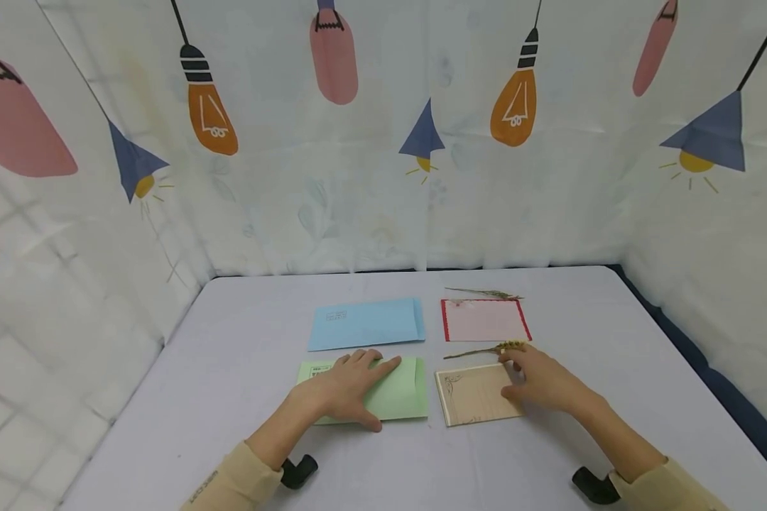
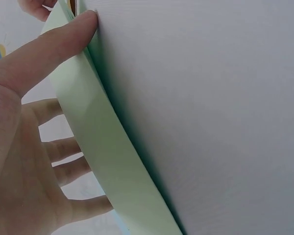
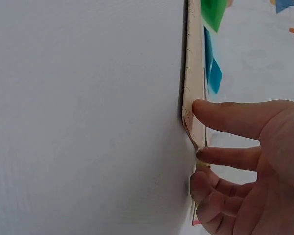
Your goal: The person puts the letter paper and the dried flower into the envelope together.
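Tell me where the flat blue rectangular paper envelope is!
In the head view, the blue envelope lies left of the pink, red-edged paper card, just beyond the light green paper envelope under the left hand.

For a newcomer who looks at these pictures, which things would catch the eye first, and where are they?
Probably the orange light bulbs come first, printed high on the curtain behind the table. Next, perhaps, the left hand, spread over the green envelope, with the blue envelope beyond it. The right hand touches the tan card, with the red-edged pink card farther back.
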Available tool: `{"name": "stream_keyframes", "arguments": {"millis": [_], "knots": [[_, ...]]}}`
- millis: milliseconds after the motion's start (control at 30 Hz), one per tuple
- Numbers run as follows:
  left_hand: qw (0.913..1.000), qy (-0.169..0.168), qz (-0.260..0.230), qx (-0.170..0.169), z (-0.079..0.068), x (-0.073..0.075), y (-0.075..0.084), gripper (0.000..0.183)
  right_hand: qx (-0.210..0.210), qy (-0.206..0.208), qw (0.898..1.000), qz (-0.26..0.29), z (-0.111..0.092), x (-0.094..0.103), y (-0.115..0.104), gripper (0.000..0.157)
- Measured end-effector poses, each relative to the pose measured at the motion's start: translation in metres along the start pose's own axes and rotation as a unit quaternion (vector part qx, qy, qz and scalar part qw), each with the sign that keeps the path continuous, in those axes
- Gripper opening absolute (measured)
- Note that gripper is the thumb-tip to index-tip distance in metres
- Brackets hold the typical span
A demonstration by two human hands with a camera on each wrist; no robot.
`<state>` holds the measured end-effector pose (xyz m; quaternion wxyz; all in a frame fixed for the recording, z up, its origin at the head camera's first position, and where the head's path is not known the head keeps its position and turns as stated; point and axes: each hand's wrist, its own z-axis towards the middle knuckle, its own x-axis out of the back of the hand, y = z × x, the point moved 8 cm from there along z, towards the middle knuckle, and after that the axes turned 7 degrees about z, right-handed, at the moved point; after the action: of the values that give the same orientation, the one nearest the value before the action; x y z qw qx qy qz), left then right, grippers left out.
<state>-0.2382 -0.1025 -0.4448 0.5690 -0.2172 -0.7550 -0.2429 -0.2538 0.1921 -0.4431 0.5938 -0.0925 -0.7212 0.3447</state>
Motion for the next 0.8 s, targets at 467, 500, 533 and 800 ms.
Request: {"name": "stream_keyframes", "arguments": {"millis": [467, 500, 533, 800], "knots": [[1.0000, -0.001, 0.002, 0.004, -0.0005, -0.0021, -0.0007, 0.106, 0.017, 0.013, 1.000, 0.017, 0.0030, -0.0022, 0.0048, 0.048], [1.0000, 0.000, 0.003, 0.005, -0.0006, -0.0023, -0.0010, 0.106, 0.019, 0.014, 0.999, 0.022, 0.0035, -0.0022, 0.0050, 0.048], [1.0000, 0.000, 0.003, 0.006, -0.0007, -0.0025, -0.0013, 0.106, 0.019, 0.016, 0.999, 0.026, 0.0038, -0.0020, 0.0052, 0.048], [1.0000, -0.004, 0.003, 0.004, -0.0001, -0.0026, -0.0011, 0.106, 0.026, 0.016, 0.998, 0.060, 0.0032, -0.0028, 0.0067, 0.051]]}}
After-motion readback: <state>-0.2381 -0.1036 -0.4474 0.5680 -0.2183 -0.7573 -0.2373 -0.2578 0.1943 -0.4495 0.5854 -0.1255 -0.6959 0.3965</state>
